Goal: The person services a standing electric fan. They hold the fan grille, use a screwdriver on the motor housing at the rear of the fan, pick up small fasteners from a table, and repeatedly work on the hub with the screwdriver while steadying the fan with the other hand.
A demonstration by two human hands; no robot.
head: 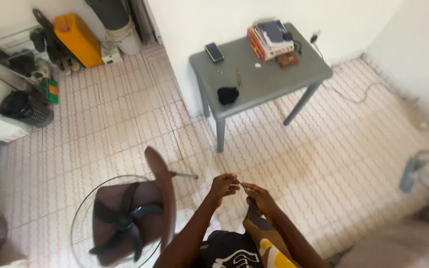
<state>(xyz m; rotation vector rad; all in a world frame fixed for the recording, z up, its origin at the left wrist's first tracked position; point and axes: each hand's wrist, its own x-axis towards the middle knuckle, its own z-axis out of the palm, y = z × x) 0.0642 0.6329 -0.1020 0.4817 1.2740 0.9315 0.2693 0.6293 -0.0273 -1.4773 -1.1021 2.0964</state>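
A grey plastic table [269, 79] stands by the wall with a phone [214, 51] and a stack of books [270, 39] on top, and a fan [125, 218] with brown blades lies on the tiled floor. Just right of the fan, the left hand [223, 186] and right hand [260, 197] meet, fingers pinched narrow on a small thin object [241, 184], too small to identify.

Bright, even daylight — soft shadows, blurred lower corners, slight wide-angle bending at edges.
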